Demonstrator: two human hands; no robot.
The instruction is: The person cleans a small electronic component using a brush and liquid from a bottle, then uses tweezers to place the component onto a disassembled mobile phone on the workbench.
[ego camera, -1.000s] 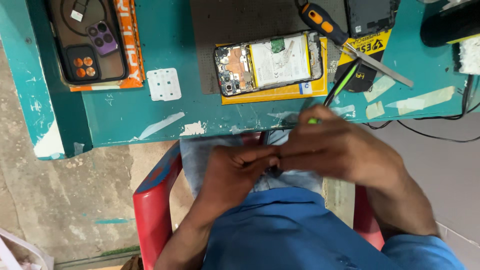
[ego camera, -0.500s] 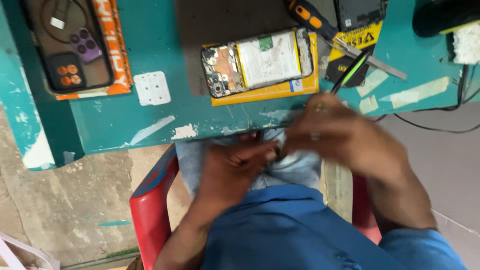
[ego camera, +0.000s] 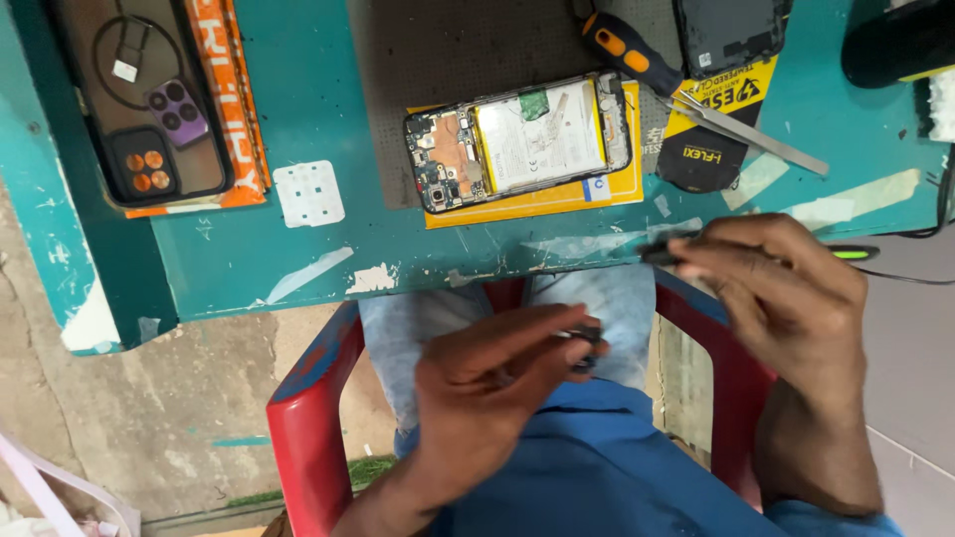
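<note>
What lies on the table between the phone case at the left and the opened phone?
In the head view, a small white square sheet lies on bare teal table between the phone case and the opened phone.

An opened phone (ego camera: 517,141) is lying on the table (ego camera: 298,259), with a screwdriver (ego camera: 629,52) and tweezers (ego camera: 751,129) lying to its right and a phone case (ego camera: 139,99) well apart to its left. Both hands are hovering nearer the person, before the table's edge.

Teal table (ego camera: 328,249), red chair (ego camera: 308,398), orange-handled screwdriver (ego camera: 627,52), yellow pad (ego camera: 527,204).
</note>
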